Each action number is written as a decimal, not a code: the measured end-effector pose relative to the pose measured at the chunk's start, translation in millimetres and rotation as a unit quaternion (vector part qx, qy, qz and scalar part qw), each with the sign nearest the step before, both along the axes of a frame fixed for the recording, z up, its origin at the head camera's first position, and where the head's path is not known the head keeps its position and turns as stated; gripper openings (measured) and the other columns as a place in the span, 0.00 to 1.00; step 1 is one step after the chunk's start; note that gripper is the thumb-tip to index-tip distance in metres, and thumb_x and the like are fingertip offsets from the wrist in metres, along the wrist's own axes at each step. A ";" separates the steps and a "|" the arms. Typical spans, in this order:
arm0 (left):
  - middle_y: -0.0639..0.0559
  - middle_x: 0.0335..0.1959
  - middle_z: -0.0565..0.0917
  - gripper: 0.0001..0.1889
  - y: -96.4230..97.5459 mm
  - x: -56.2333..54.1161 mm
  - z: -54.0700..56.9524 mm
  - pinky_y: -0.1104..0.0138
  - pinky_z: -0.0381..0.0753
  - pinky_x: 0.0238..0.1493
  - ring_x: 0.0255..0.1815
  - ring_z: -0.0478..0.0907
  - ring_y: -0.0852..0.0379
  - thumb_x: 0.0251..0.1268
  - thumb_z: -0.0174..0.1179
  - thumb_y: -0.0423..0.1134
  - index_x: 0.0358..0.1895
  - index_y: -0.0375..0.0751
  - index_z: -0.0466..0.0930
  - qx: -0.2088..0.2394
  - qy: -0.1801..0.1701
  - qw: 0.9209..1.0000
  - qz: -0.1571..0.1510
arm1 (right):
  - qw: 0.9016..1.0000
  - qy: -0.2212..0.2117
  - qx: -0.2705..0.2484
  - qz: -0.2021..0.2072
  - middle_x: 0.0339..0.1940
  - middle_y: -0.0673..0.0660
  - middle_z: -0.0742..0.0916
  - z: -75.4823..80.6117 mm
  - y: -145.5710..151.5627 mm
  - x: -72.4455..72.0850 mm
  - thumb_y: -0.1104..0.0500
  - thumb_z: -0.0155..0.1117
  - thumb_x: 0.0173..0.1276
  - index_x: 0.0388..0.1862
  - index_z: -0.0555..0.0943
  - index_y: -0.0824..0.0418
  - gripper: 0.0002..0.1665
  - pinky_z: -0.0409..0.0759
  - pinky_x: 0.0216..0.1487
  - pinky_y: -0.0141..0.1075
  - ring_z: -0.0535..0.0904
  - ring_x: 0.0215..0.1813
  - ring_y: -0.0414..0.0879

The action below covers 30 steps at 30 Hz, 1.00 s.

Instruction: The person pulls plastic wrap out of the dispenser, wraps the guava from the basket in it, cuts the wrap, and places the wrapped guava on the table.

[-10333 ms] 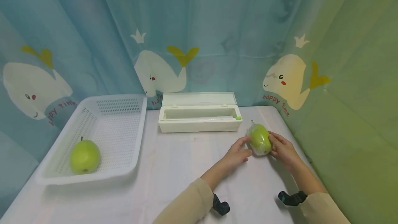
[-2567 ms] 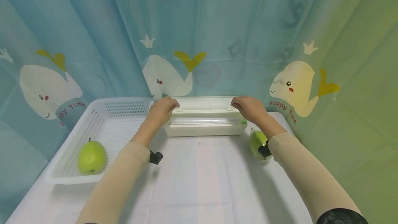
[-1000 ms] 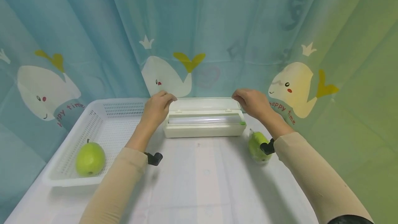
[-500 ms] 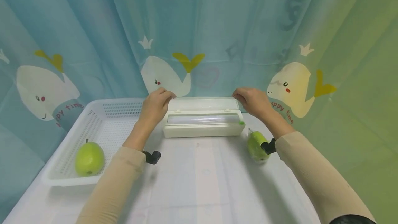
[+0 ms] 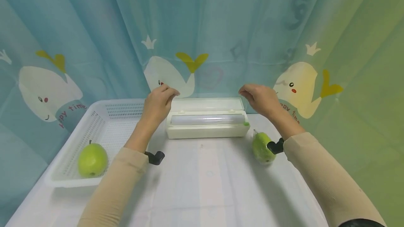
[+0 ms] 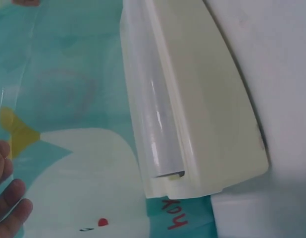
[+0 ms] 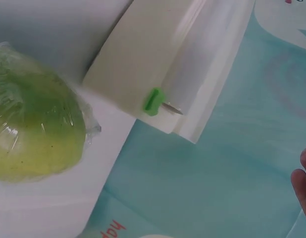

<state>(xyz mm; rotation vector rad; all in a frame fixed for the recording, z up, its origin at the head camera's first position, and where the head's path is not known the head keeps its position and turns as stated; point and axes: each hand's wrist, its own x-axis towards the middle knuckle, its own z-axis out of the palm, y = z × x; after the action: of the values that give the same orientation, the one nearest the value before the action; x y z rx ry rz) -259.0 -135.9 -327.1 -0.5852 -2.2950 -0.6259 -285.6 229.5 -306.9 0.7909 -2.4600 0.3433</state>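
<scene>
Above the back of the table, my left hand (image 5: 157, 104) and right hand (image 5: 260, 99) are level and apart, thumbs against fingertips, pinching the two corners of a clear sheet of cling film (image 6: 1, 104). The sheet is nearly invisible; faint edge lines show in the wrist views. Below and between the hands stands the white cling film dispenser (image 5: 208, 132), lid (image 5: 206, 104) raised. Its roll (image 5: 208, 119) lies in the trough, and a green slide cutter (image 7: 154, 101) sits at the right end. Beneath my right forearm lies a film-wrapped green pear (image 5: 262, 148).
A white perforated basket (image 5: 63, 184) stands at the left, with an unwrapped green pear (image 5: 93, 160) in its near corner. A blue curtain (image 5: 221, 27) with whale prints hangs close behind the dispenser, and a green one (image 5: 372, 115) closes off the right side.
Ten seconds ago both hands were at the wrapped pear. Since then they have moved to the dispenser, and over the last seconds they have risen above its lid with the film.
</scene>
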 end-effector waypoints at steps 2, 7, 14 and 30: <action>0.48 0.36 0.83 0.06 0.7 0.7 1.2 0.55 0.81 0.34 0.36 0.81 0.46 0.70 0.61 0.32 0.43 0.41 0.87 -0.002 0.004 1.000 -0.001 | 1.000 0.004 -0.004 0.003 0.40 0.52 0.90 0.7 1.3 0.2 0.57 0.64 0.72 0.43 0.86 0.53 0.05 0.81 0.30 0.47 0.86 0.34 0.51; 0.47 0.36 0.83 0.06 1.6 1.6 4.5 0.55 0.82 0.36 0.36 0.81 0.46 0.69 0.61 0.30 0.43 0.41 0.87 -0.007 0.010 1.000 0.000 | 1.000 0.013 -0.008 0.008 0.41 0.53 0.90 2.0 3.1 -0.8 0.57 0.63 0.73 0.44 0.85 0.54 0.06 0.81 0.31 0.47 0.86 0.34 0.51; 0.48 0.35 0.83 0.07 1.0 4.6 9.2 0.55 0.82 0.37 0.36 0.81 0.46 0.69 0.61 0.29 0.42 0.42 0.87 -0.009 0.013 1.000 0.007 | 1.000 0.006 -0.005 0.000 0.42 0.52 0.90 6.9 1.4 0.6 0.57 0.63 0.73 0.44 0.85 0.53 0.06 0.82 0.33 0.49 0.86 0.37 0.52; 0.48 0.37 0.84 0.07 1.8 10.7 22.2 0.55 0.83 0.41 0.39 0.81 0.46 0.69 0.60 0.29 0.43 0.41 0.87 0.006 0.009 1.000 0.012 | 0.999 0.032 -0.013 0.010 0.41 0.52 0.90 19.0 1.0 3.0 0.58 0.62 0.73 0.43 0.85 0.55 0.06 0.82 0.37 0.49 0.87 0.38 0.52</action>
<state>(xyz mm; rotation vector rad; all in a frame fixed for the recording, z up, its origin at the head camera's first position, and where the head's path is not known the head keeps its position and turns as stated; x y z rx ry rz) -248.3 -134.0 -304.9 -0.5534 -2.2771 -0.6212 -282.6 230.6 -287.9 0.8028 -2.3843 0.3518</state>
